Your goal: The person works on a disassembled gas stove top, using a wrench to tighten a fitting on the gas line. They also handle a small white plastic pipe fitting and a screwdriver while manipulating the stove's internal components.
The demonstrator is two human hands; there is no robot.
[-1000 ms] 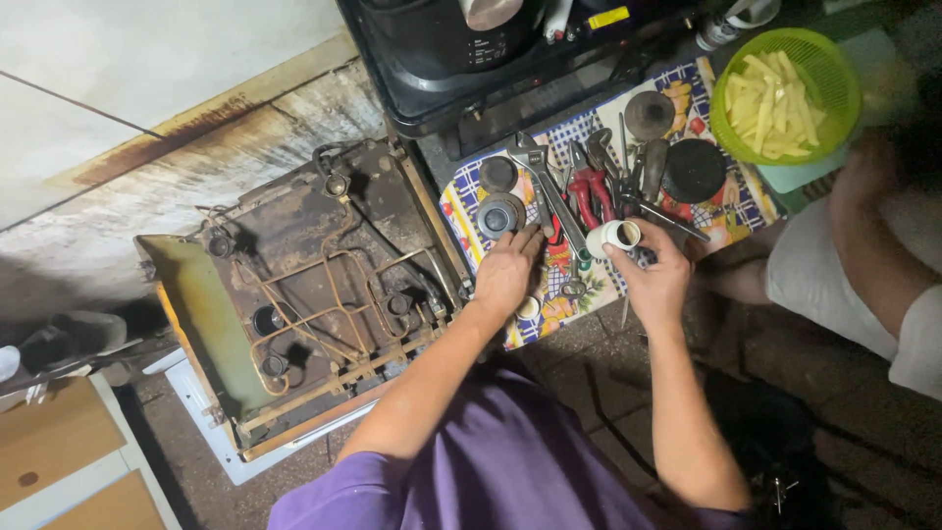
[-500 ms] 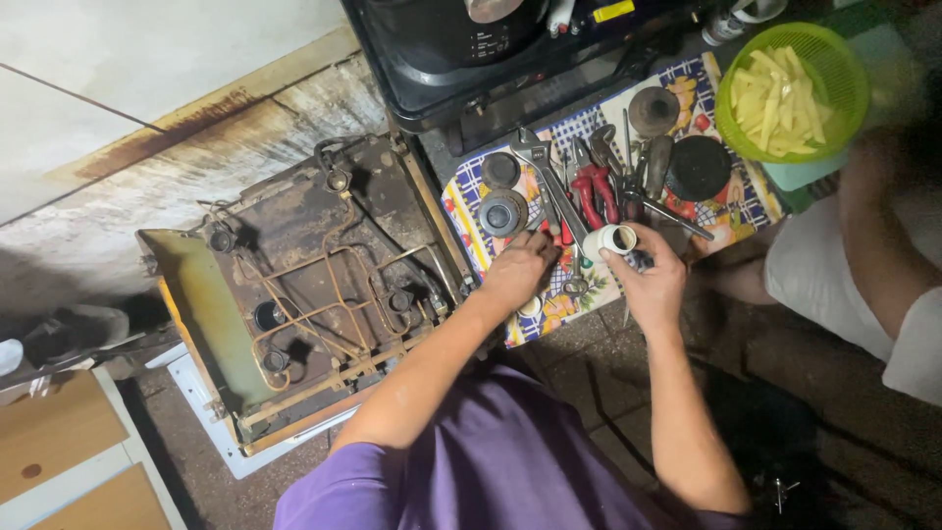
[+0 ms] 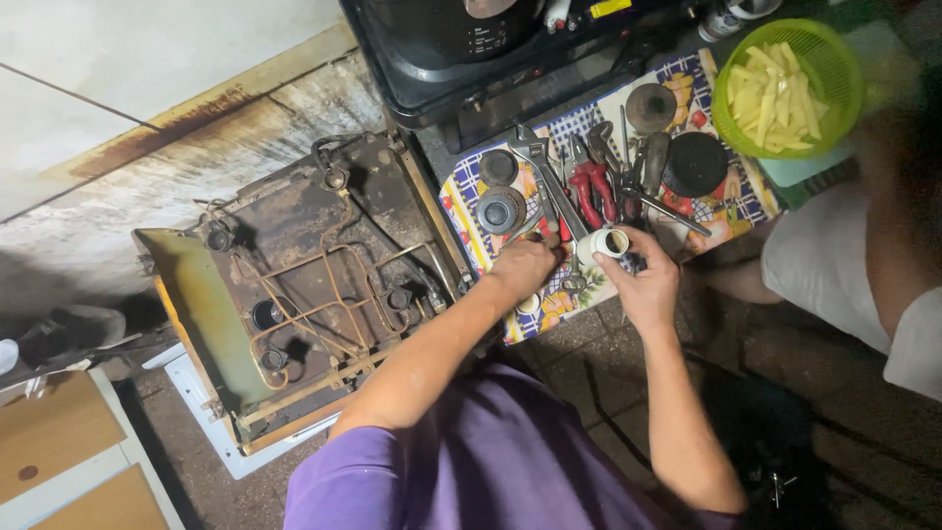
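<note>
A stained tiled floor is seen from above, with an opened, rusty gas stove lying on it beside a patterned cloth strewn with burner caps and red-handled pliers. A white tape roll is pinched in the right hand over the cloth. The left hand is closed around a small tool, just beside the roll.

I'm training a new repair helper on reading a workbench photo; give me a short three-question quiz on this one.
1. True or false: the right hand holds a white tape roll.
2. What fills the green basket? A) screws B) pale cut strips C) rags
3. Which hand rests on the patterned cloth nearest the stove chassis?

Key: 1 true; 2 B; 3 the left hand.
</note>
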